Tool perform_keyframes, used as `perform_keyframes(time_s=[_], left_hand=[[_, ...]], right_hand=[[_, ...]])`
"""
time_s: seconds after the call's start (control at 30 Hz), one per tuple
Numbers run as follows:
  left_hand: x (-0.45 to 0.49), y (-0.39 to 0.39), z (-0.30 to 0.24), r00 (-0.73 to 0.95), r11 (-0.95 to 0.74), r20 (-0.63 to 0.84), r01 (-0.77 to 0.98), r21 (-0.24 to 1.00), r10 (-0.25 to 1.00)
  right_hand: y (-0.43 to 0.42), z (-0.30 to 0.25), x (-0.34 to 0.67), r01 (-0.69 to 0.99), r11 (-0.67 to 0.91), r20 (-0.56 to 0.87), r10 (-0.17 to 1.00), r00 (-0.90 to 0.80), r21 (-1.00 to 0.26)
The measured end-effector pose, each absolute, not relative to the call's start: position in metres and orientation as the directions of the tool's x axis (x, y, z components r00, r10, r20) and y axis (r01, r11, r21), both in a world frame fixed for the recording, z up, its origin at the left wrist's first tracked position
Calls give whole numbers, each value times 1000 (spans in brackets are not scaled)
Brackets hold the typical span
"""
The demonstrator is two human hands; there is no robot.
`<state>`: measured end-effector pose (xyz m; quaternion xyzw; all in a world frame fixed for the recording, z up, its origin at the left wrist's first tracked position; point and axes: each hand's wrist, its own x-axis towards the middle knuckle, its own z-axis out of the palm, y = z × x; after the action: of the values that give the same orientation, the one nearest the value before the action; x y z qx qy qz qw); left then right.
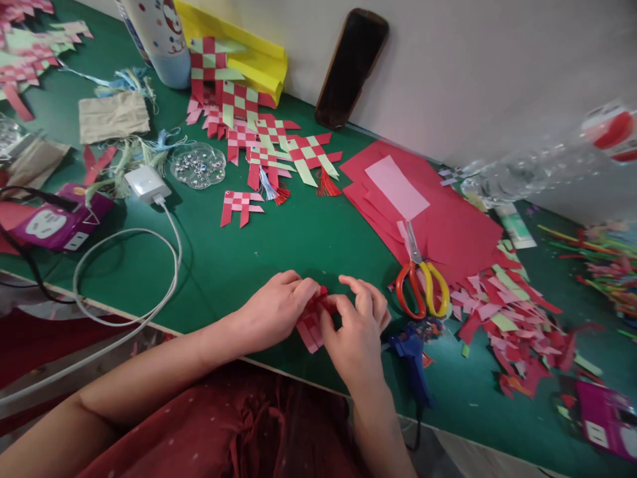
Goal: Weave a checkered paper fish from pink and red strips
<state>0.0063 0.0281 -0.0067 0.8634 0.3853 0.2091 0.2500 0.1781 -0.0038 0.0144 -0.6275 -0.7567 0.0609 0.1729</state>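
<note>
Near the table's front edge, my left hand (283, 307) is closed on a small woven piece of red and pink paper strips (309, 329). My right hand (354, 325) pinches the same piece from the other side, thumb and index finger on its red end, the other fingers raised. Both hands cover much of the paper. Right of my right hand lie scissors (421, 287) with one red and one yellow handle. A blue glue gun (413, 365) rests below them. Beyond my hands lies a finished-looking woven paper fish (241, 207).
Woven paper fish, some with tassels (327, 182), pile up at the back. Red paper sheets (448, 229) and paper scraps (522, 325) spread to the right. A phone (352, 68) leans on the wall. A white cable (175, 272) loops at left, beside a tray of googly eyes (198, 166).
</note>
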Motion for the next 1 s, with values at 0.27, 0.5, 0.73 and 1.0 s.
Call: perform_keyframes(time_s=[0.27,0.5,0.73,1.0], left_hand=[[6,28,-5,631,-586,147,574,572,761],[0,24,8,676,-621,110,585,521,729],[-13,3,19,725,-730,135,632,260,675],[-13,0,6,724,-735,129,663,146,678]], right_hand=[[-2,10,177,934,174,151,980,-132,-313],[3,12,177,948,75,70,996,-56,-309],[2,13,174,953,58,65,997,-41,-296],[-6,8,182,906,220,281,952,-120,-361]])
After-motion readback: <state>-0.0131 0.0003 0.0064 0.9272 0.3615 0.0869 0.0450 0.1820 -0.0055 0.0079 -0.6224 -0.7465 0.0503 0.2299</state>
